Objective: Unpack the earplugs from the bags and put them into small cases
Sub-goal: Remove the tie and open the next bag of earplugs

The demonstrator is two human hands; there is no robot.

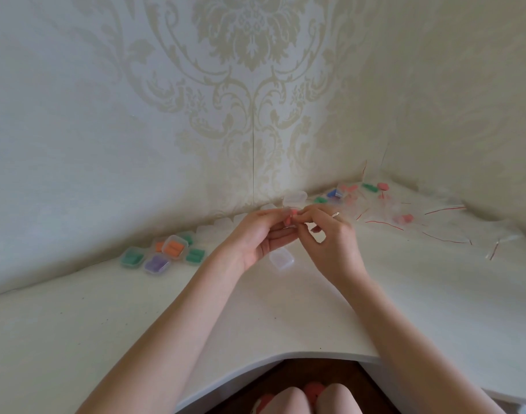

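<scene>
Earplugs: pink pair [289, 221] pinched between left hand [260, 236] and right hand [330, 234], bag half-seen.
Next: drop into near empty case [281, 258].

left hand [260, 236] and right hand [330, 234] fingertips meeting (pinched), forearms converging

Soft, even daylight fills the scene, rather muted, with no hard glare. The white table [285, 309] reads bright but slightly washed out, with only faint shadows beneath the forearms. Wide-angle distortion bends the table edges and the wallpapered wall [106, 115] towards the frame's borders. Detail is soft overall, and the small far things look smeared.
</scene>
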